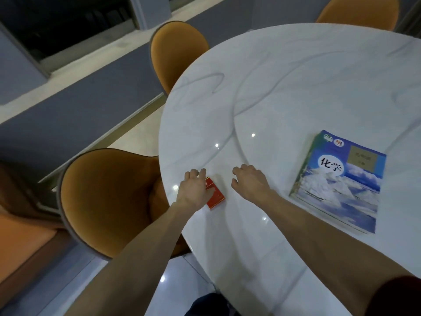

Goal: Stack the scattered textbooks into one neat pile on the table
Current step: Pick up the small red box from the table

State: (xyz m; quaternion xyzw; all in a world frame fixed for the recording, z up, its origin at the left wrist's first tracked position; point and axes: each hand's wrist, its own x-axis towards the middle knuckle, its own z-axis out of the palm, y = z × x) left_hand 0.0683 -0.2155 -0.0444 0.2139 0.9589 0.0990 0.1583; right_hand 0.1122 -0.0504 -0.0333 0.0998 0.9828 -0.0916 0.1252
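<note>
A pile of textbooks lies at the right of the round white marble table, a blue chemistry book with a snowy mountain cover on top. My left hand hovers palm down over a small red box near the table's left edge, its thumb lying over the box and its fingers loosely curled. My right hand hangs palm down just to the right of the box, fingers bent and apart, holding nothing. Both hands are well left of the pile.
Orange shell chairs stand around the table: one close at the left edge, one farther back, one at the far side. A raised round centre plate fills the middle of the tabletop. Grey walls and a pale floor lie to the left.
</note>
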